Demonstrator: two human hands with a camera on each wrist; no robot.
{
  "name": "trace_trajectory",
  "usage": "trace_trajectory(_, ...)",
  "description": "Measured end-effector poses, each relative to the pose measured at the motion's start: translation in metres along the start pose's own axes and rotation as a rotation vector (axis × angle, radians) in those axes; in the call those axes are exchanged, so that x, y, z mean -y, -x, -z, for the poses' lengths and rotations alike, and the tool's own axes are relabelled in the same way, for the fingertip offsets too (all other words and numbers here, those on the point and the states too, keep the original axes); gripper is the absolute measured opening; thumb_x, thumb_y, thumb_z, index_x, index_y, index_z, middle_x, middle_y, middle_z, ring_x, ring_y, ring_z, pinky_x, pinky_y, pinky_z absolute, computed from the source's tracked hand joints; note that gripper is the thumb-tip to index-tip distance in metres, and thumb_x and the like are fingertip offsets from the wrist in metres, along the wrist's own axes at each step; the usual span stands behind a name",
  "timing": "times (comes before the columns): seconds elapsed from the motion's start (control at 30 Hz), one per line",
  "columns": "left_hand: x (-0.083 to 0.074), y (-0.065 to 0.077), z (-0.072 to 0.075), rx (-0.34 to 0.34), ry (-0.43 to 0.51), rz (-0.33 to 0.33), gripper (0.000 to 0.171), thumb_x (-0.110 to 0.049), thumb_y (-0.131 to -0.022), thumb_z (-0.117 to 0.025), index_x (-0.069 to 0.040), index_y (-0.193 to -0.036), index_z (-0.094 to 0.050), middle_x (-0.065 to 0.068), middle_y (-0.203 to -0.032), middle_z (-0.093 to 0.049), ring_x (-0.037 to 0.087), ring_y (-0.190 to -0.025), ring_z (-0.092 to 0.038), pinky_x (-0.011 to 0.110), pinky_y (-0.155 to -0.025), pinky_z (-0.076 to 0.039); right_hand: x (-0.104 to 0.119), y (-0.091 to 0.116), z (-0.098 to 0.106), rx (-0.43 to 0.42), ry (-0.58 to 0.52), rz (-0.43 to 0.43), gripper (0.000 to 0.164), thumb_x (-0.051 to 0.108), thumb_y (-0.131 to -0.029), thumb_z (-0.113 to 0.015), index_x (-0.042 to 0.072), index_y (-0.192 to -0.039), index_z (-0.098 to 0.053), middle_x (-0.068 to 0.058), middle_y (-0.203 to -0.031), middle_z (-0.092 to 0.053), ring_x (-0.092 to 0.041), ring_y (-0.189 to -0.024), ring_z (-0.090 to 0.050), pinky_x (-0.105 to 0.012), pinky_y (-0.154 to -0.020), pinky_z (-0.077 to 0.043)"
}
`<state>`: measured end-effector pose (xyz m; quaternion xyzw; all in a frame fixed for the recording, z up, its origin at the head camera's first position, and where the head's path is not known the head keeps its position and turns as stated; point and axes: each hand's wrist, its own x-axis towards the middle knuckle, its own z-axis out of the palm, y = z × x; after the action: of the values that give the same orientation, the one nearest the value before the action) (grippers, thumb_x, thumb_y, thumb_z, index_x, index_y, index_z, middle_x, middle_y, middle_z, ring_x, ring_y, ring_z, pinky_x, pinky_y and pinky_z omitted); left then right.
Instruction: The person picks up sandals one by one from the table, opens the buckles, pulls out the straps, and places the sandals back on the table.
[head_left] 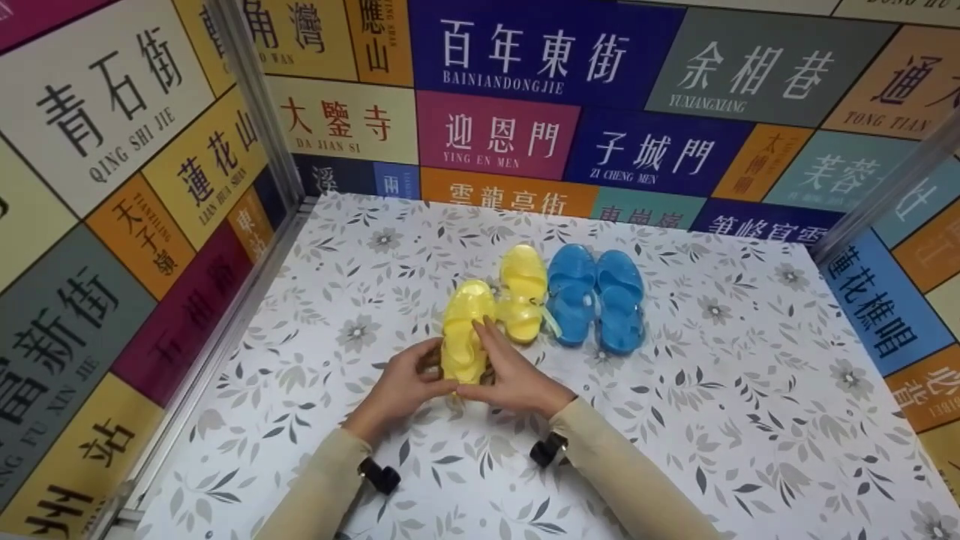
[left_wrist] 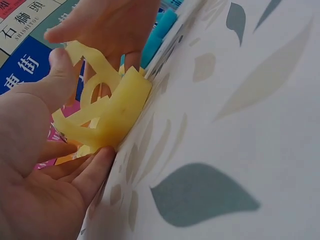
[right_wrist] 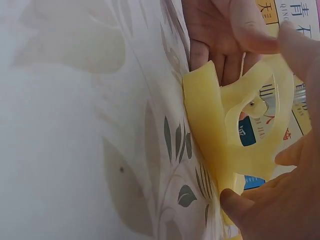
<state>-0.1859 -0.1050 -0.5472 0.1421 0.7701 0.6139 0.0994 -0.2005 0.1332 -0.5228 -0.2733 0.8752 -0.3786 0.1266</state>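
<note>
A yellow jelly sandal [head_left: 466, 334] lies on the table, toe pointing away from me, with a hand at each side of its heel half. My left hand [head_left: 405, 379] holds its left side, fingers low along the sole in the left wrist view and thumb raised by the straps. On the other side, my right hand [head_left: 521, 375] grips the sandal, fingertips at the strap and along the sole edge. Both thumbs come close together behind the heel [right_wrist: 205, 100]. Just right of it sits the second yellow sandal [head_left: 523, 274], its strap end loose to the side.
Two blue sandals [head_left: 572, 277] stand side by side to the right of the yellow ones, toes also away. The table [head_left: 750, 420] has a white leaf-and-flower cover. Panels with street names [head_left: 495, 135] rise behind and at both sides, with metal frame posts [head_left: 270, 112] at the corners.
</note>
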Motion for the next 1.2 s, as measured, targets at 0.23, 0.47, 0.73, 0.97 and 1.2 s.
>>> trace_trajectory(0.23, 0.001, -0.001, -0.002, -0.010, -0.007, 0.068, 0.079, -0.004, -0.083, -0.088, 0.002, -0.152, -0.048, 0.021, -0.142, -0.062, 0.035, -0.129, -0.063, 0.038, -0.105, -0.055, -0.003, 0.007, -0.002, -0.043, 0.014, 0.006, 0.123, 0.045, -0.088, -0.084, -0.005, -0.165, -0.002, -0.028, -0.173, -0.002, -0.040, -0.160, -0.009, -0.055, -0.128, -0.018)
trace_trajectory(0.47, -0.002, -0.001, -0.003, -0.014, -0.014, 0.090, 0.078, 0.000, -0.081, -0.088, 0.004, -0.149, -0.051, 0.022, -0.140, -0.064, 0.036, -0.127, -0.065, 0.039, -0.105, -0.055, -0.002, 0.012, -0.002, -0.083, 0.030, -0.065, 0.124, 0.045, -0.085, -0.087, -0.003, -0.166, -0.007, -0.028, -0.172, -0.009, -0.044, -0.154, -0.028, -0.056, -0.125, -0.025)
trace_trajectory(0.73, -0.003, 0.000, -0.004, -0.012, -0.042, 0.082, 0.081, 0.000, -0.077, -0.092, 0.004, -0.148, -0.053, 0.021, -0.142, -0.061, 0.036, -0.130, -0.062, 0.037, -0.105, -0.054, 0.000, 0.007, -0.003, -0.053, 0.035, -0.074, 0.118, 0.044, -0.085, -0.088, 0.000, -0.166, -0.014, -0.031, -0.164, -0.028, -0.041, -0.144, -0.044, -0.055, -0.120, -0.037)
trace_trajectory(0.97, -0.001, -0.001, -0.005, -0.009, -0.043, 0.065, 0.081, -0.001, -0.076, -0.092, 0.005, -0.147, -0.053, 0.022, -0.141, -0.061, 0.036, -0.129, -0.063, 0.036, -0.104, -0.055, 0.000, 0.003, -0.007, -0.030, 0.070, -0.023, 0.107, 0.043, -0.092, -0.081, -0.005, -0.164, -0.018, -0.023, -0.141, -0.048, -0.026, -0.117, -0.056, -0.045, -0.101, -0.050)
trace_trajectory(1.2, -0.002, -0.001, -0.004, -0.018, -0.070, 0.091, 0.081, -0.002, -0.076, -0.093, 0.002, -0.147, -0.053, 0.019, -0.142, -0.061, 0.034, -0.128, -0.064, 0.035, -0.104, -0.055, 0.001, 0.001, -0.009, -0.039, 0.066, -0.040, 0.108, 0.042, -0.091, -0.082, -0.006, -0.164, -0.018, -0.025, -0.150, -0.045, -0.031, -0.131, -0.053, -0.048, -0.110, -0.046)
